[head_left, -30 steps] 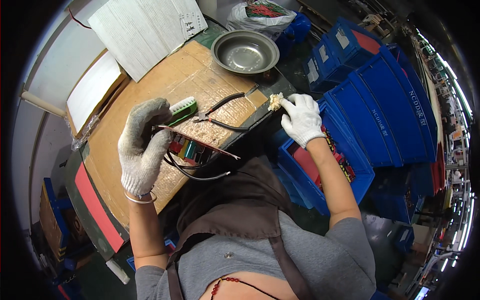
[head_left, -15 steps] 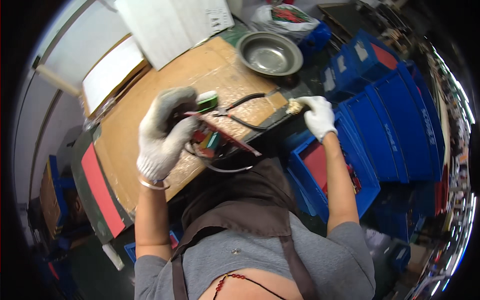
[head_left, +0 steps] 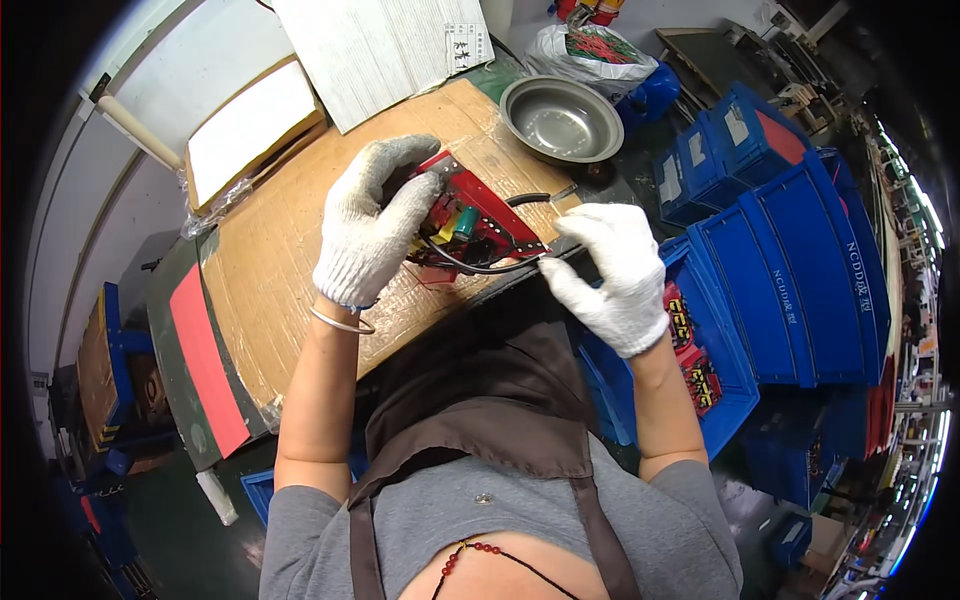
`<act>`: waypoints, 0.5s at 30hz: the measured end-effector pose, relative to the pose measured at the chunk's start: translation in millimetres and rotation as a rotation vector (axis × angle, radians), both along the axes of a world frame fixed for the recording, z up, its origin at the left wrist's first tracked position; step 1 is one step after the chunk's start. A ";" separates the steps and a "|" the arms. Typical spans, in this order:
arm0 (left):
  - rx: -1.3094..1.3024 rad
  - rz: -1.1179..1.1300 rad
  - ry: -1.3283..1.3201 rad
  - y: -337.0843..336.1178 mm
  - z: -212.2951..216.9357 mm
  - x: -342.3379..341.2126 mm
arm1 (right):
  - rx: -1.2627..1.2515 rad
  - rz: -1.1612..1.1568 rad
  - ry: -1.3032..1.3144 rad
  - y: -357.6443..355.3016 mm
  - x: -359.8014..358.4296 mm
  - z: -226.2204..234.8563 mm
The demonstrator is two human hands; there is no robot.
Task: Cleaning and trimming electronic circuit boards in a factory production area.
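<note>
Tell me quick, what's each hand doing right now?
Left hand: closed around the red circuit board.
Right hand: fingers pinched at the board's black cable; exact grip cannot be told.

A round metal bowl sits on the cardboard-covered bench; stacked blue bins stand right; white boards lean behind.

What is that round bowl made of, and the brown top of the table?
The round bowl looks like bare metal, probably steel: grey, shiny, with light glinting off its inside. The table cover looks like plain brown cardboard: matte, creased, with ragged edges. What lies under it cannot be seen.
</note>
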State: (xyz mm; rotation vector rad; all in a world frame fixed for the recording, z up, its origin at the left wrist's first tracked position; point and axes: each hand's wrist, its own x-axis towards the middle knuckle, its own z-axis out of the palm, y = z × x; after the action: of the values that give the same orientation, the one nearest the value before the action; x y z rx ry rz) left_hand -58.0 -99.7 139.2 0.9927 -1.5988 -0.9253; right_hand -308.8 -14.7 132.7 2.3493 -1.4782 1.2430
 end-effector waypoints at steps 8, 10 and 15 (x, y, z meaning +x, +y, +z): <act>-0.054 0.015 -0.002 0.1 -3.1 -6.8 | -0.122 -0.117 0.230 -7.1 12.1 -10.1; -0.044 0.007 0.006 0.9 -4.6 -5.8 | -0.093 -0.077 0.204 -8.5 9.9 -13.8; -0.074 -0.111 0.030 2.2 -4.2 6.4 | 0.587 0.177 -0.414 -3.1 2.0 -18.1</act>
State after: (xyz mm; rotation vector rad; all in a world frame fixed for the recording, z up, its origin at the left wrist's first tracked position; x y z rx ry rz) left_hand -51.7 -97.5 135.1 0.8420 -1.6645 -0.9453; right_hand -306.8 -17.9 114.6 2.7455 -2.0327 1.5906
